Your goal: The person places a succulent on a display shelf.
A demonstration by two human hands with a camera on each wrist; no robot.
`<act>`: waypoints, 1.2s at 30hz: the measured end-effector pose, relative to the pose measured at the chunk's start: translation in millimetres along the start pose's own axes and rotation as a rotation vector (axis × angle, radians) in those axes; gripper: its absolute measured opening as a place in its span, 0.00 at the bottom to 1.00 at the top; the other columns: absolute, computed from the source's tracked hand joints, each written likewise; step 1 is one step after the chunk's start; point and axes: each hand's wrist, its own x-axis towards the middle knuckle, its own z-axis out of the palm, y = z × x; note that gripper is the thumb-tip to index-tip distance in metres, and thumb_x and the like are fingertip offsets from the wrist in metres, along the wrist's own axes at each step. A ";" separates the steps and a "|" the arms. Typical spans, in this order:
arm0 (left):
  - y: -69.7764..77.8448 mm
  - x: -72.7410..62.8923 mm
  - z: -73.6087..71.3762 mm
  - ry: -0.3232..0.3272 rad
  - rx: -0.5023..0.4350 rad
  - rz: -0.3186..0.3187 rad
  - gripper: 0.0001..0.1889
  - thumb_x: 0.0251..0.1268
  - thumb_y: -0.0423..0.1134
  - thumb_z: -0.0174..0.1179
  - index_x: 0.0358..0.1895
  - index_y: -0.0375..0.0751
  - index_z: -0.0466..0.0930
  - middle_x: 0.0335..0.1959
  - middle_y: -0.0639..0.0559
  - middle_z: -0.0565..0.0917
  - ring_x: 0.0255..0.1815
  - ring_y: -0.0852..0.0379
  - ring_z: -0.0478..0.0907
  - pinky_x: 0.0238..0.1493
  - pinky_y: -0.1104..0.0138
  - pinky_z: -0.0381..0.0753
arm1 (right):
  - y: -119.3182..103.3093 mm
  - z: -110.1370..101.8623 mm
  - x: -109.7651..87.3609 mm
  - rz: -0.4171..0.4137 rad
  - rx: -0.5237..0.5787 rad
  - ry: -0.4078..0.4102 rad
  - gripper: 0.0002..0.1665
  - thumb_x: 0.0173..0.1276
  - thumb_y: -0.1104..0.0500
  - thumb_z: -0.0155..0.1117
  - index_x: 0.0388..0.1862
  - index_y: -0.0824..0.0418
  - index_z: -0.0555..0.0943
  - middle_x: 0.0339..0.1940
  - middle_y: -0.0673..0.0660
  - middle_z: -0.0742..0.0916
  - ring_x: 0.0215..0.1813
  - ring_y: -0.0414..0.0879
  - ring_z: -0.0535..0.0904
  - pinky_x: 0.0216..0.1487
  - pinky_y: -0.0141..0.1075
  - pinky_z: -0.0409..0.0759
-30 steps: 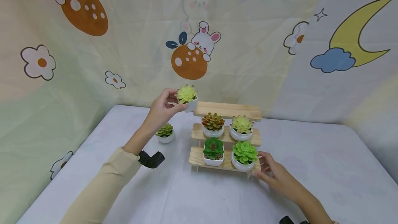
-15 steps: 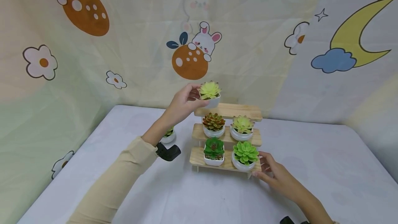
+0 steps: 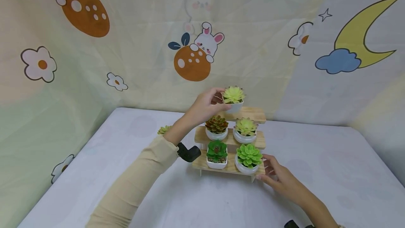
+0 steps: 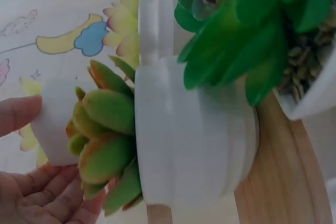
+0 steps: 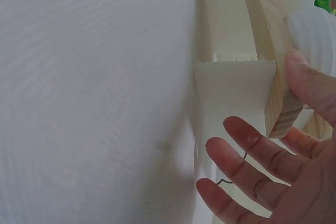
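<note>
My left hand (image 3: 211,105) pinches the white pot of a pale yellow-green succulent (image 3: 233,96) by its side. It is over the top plank of the three-tier wooden plant stand (image 3: 257,114). In the left wrist view this pot (image 4: 58,121) shows between thumb and fingers, behind a red-tipped succulent. My right hand (image 3: 281,178) holds the right end of the bottom plank. In the right wrist view the thumb lies on the plank (image 5: 281,98), the index finger reaches behind it, and the other fingers extend freely.
The middle tier bears a reddish succulent (image 3: 216,125) and a pale green one (image 3: 245,127). On the bottom tier are a dark green succulent (image 3: 217,152) and a bright green one (image 3: 249,157). Another succulent (image 3: 164,130) on the white-covered table is mostly behind my left forearm.
The left hand has carried the pale succulent rightward from beside the stand to over its top plank. Its forearm now covers most of the plant on the table. My right hand stays put.
</note>
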 end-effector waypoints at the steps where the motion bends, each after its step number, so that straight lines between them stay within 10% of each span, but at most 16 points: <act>1: 0.7 1.4 1.4 -0.007 0.006 -0.009 0.27 0.61 0.44 0.60 0.63 0.40 0.66 0.50 0.47 0.76 0.51 0.53 0.75 0.51 0.64 0.77 | 0.0 0.0 0.0 -0.001 -0.001 0.000 0.34 0.64 0.54 0.63 0.61 0.66 0.60 0.41 0.54 0.81 0.39 0.34 0.75 0.41 0.31 0.79; 36: 3.8 28.5 20.6 -0.149 0.030 -0.142 0.28 0.58 0.46 0.63 0.62 0.46 0.68 0.56 0.49 0.77 0.57 0.54 0.75 0.52 0.63 0.78 | 0.8 0.9 -1.0 -0.033 0.008 0.023 0.33 0.63 0.56 0.64 0.60 0.66 0.61 0.40 0.53 0.80 0.38 0.30 0.74 0.39 0.31 0.79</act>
